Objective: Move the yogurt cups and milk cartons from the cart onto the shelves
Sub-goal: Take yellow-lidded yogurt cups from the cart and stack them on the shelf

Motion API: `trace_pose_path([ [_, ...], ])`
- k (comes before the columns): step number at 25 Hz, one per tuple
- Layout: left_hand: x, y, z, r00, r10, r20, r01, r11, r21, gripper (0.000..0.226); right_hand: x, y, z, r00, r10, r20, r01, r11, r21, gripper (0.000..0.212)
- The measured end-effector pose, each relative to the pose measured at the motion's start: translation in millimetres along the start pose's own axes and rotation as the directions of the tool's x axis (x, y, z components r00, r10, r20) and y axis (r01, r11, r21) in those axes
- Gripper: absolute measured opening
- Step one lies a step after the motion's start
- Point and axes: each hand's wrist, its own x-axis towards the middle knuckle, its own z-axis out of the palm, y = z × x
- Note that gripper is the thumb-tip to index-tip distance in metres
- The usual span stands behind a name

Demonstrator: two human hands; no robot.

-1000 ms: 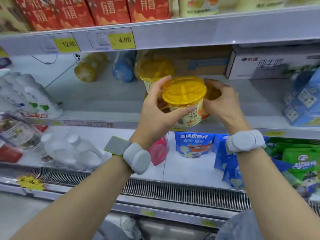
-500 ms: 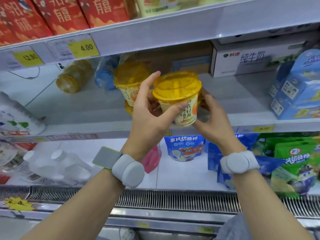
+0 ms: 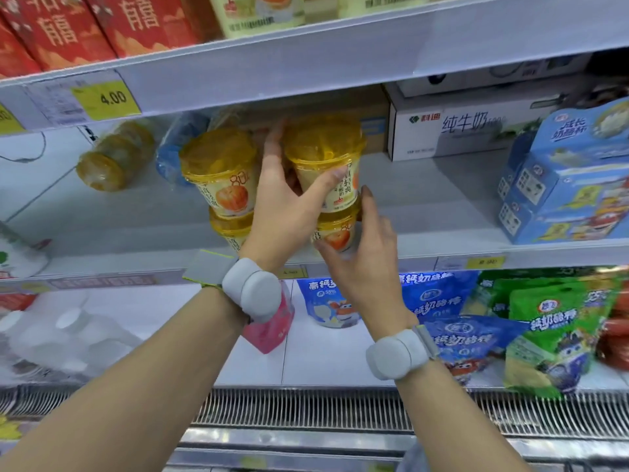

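My left hand (image 3: 289,202) grips a yellow-lidded yogurt cup (image 3: 326,158), which sits on top of another yogurt cup (image 3: 335,233) on the middle shelf (image 3: 442,212). My right hand (image 3: 360,257) touches the lower cup from the right with its fingers spread around it. To the left stands a second stack: an upper yogurt cup (image 3: 221,172) on a lower one (image 3: 229,233). A white milk carton box (image 3: 452,131) lies at the back right of the same shelf. The cart is out of view.
Blue cheese-stick boxes (image 3: 571,185) stand at the shelf's right. A yellow bottle (image 3: 109,158) and a blue one (image 3: 177,155) lie at the back left. Red cartons (image 3: 85,28) fill the top shelf. Blue and green snack bags (image 3: 510,328) lie on the lower shelf.
My left hand carried the yogurt cup forward and set it on top of the right-hand cup on the shelf. My right hand dropped from the held cup to the lower cup.
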Motion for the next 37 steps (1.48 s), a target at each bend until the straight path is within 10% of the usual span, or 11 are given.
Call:
trace_pose_path([
  [19, 5.6, -2.3, 0.2, 0.996, -0.084, -0.011, 0.085, 0.988, 0.126, 0.116, 0.0, -3.3, 5.3, 0.993, 0.051, -0.106, -0.049, 0.999, 0.023, 0.103],
  [37, 12.1, -15.0, -14.4, 0.972, -0.189, 0.140, 0.170, 0.976, 0.134, 0.097, -3.4, 4.3, 11.7, 0.989, -0.077, -0.124, 0.059, 0.989, -0.139, 0.106],
])
